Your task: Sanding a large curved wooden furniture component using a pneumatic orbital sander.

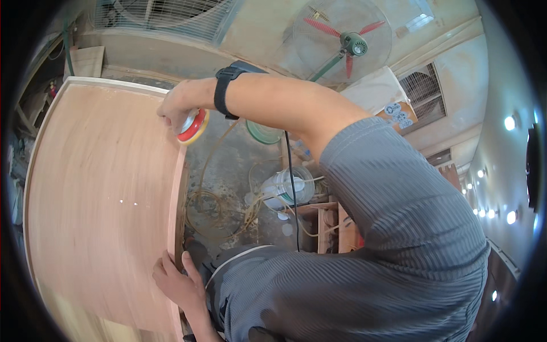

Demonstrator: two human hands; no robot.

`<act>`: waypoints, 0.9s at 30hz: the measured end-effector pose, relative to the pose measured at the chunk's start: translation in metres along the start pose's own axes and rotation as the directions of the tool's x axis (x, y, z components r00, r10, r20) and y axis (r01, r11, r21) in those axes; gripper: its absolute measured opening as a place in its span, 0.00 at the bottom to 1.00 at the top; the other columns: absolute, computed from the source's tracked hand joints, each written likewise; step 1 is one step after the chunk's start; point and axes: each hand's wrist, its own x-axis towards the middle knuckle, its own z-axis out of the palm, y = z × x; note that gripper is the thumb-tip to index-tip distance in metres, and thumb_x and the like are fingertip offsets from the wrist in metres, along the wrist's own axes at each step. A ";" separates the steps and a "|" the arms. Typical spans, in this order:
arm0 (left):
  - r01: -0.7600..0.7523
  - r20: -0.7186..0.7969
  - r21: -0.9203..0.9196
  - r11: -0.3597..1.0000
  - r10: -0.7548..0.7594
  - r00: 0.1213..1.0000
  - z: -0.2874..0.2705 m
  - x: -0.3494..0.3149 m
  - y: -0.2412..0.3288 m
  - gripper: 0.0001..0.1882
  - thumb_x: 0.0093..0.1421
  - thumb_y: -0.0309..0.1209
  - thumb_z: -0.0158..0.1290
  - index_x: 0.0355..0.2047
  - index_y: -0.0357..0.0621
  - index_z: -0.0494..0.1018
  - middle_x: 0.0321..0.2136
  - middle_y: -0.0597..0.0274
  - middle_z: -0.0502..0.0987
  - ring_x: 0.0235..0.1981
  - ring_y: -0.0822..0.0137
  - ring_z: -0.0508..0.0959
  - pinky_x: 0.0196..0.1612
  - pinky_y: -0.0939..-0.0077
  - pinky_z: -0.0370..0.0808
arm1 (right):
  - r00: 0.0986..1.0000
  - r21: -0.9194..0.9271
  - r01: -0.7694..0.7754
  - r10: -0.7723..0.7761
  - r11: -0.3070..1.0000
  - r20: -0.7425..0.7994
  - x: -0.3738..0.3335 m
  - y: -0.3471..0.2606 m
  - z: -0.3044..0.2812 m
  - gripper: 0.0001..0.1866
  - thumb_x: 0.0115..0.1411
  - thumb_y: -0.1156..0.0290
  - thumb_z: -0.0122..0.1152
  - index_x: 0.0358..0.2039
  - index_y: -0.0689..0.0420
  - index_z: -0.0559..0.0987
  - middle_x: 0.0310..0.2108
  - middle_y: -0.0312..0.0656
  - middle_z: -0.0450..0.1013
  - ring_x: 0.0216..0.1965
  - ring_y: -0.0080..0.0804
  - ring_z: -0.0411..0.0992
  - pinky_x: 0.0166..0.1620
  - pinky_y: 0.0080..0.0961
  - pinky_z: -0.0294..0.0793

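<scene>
A large pale wooden panel (97,182) with a thin raised rim lies on my left. At its far right corner my right hand (175,108) is wrapped round a small round sander (194,126) with a red body and a yellow pad edge. The sander sits tilted at the panel's right edge; part of it is hidden by my hand. Closer to me, my left hand (181,279) rests on the same edge, fingers stretched out and thumb apart, holding nothing. Two small white specks show on the panel's face.
A coiled hose (208,212) lies on the floor right of the panel. Beside it stands a white bucket (276,188), with a black cable (291,188) hanging in front. Wooden boxes (326,225) are nearby. Farther off stand a caged fan (348,45) and a white box (373,91).
</scene>
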 end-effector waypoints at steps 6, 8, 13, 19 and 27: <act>-0.099 0.095 -0.020 0.995 0.100 0.990 0.023 0.025 0.011 0.28 0.67 0.42 0.55 0.59 0.31 0.70 0.51 0.40 0.73 0.51 0.41 0.72 0.54 0.49 0.68 | 0.997 0.057 0.016 -0.011 0.998 -0.080 0.019 0.050 0.020 0.22 0.51 0.55 0.66 0.47 0.44 0.79 0.46 0.36 0.79 0.49 0.41 0.78 0.46 0.41 0.78; -0.109 0.116 -0.027 0.994 0.111 0.987 0.026 0.033 0.018 0.29 0.67 0.41 0.56 0.61 0.31 0.69 0.52 0.39 0.72 0.52 0.41 0.71 0.55 0.49 0.68 | 0.996 0.051 0.049 -0.045 0.997 -0.083 0.009 0.046 0.013 0.21 0.51 0.54 0.66 0.45 0.44 0.78 0.43 0.38 0.80 0.47 0.41 0.78 0.44 0.42 0.78; -0.161 0.151 0.036 0.986 0.154 0.976 0.025 0.037 0.024 0.36 0.66 0.42 0.56 0.68 0.33 0.60 0.60 0.37 0.67 0.56 0.38 0.69 0.58 0.48 0.66 | 0.991 0.107 0.079 -0.067 0.991 -0.115 0.005 0.048 0.016 0.19 0.53 0.53 0.66 0.43 0.45 0.78 0.40 0.40 0.80 0.45 0.43 0.78 0.43 0.44 0.77; -0.117 0.110 0.059 0.991 0.110 0.988 0.017 0.023 0.030 0.36 0.65 0.37 0.58 0.68 0.32 0.60 0.60 0.35 0.68 0.57 0.37 0.68 0.59 0.47 0.66 | 0.969 0.130 0.221 -0.203 0.967 -0.139 -0.013 0.019 0.022 0.20 0.53 0.54 0.65 0.44 0.48 0.78 0.40 0.45 0.79 0.45 0.47 0.78 0.46 0.45 0.76; -0.012 -0.083 0.214 0.977 0.030 0.996 0.002 -0.046 0.001 0.33 0.62 0.33 0.59 0.66 0.34 0.65 0.59 0.41 0.70 0.56 0.42 0.71 0.59 0.51 0.67 | 0.882 0.092 0.467 -0.455 0.880 -0.124 -0.047 -0.093 0.033 0.25 0.51 0.56 0.66 0.49 0.51 0.78 0.43 0.44 0.80 0.48 0.48 0.78 0.49 0.45 0.77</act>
